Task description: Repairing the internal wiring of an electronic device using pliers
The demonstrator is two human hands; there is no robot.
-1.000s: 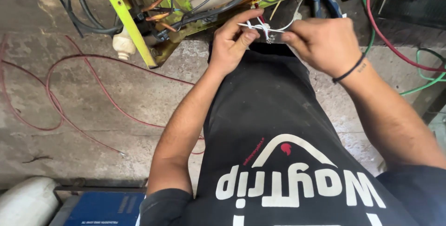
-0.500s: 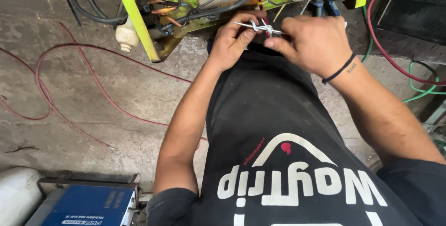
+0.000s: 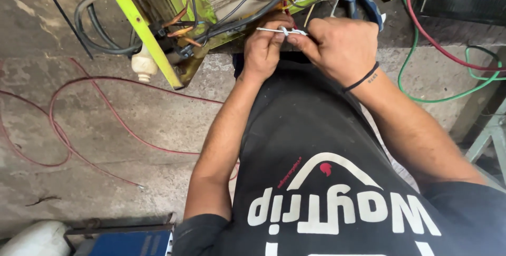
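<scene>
Hands (image 3: 305,45) nearer, thin white wire (image 3: 274,30)

A thin white wire (image 3: 279,30) lies almost flat, pinched between the left hand (image 3: 266,45) and the right hand (image 3: 340,48). Near the middle, right where the fingertips of both hands meet, it has a small twisted knot. One short end sticks out past the left hand's fingers, and the other end is hidden under the right hand's fingers.
</scene>
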